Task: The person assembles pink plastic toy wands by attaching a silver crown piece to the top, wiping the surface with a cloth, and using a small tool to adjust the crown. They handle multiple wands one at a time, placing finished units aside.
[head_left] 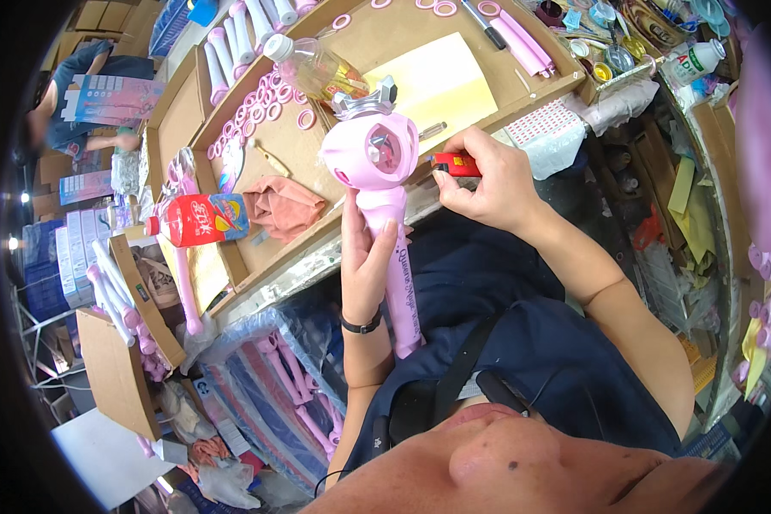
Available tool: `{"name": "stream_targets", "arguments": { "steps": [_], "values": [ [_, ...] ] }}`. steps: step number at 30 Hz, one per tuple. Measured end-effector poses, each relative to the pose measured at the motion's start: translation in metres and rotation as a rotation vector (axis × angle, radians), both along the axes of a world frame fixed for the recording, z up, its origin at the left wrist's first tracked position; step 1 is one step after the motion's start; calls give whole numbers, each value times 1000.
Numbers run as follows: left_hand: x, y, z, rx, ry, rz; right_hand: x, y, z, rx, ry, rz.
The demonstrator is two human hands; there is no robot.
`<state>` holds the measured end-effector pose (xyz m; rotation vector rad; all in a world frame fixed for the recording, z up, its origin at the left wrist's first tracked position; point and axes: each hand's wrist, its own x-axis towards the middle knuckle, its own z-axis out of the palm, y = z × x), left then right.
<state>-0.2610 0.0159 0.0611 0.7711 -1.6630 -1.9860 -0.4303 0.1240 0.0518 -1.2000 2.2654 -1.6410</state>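
A pink toy wand with a round open-sided head and a silver crown on top stands tilted before me, its lower end against my dark apron. My left hand is wrapped round the handle just below the head. To the right of the head, my right hand pinches a small red lighter with a black end, apart from the wand. Behind the crown is a clear plastic bottle with a white cap. A pinkish cloth lies left of the wand head.
The cardboard tray holds several pink rings, yellow paper, a black marker and pink tubes. A red-labelled bottle lies left. Boxes, a bag of pink handles and another person are further left.
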Motion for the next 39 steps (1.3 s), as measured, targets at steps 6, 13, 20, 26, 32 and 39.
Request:
{"name": "stream_targets", "arguments": {
  "steps": [6,13,20,26,32,39],
  "values": [
    [0,1,0,17,8,-1,4,0,5,-1,-21,22],
    [2,1,2,24,-3,-26,4,-6,9,16,12,32],
    [6,-1,2,66,1,-39,4,1,14,46,-74,138],
    [7,-10,-1,267,128,-90,-13,9,3,-374,-617,165],
    [8,-18,-9,451,273,-158,-9,12,-8,-261,-656,128],
    [13,-18,-8,451,209,-87,-42,24,0,-52,-218,136]
  ]
}}
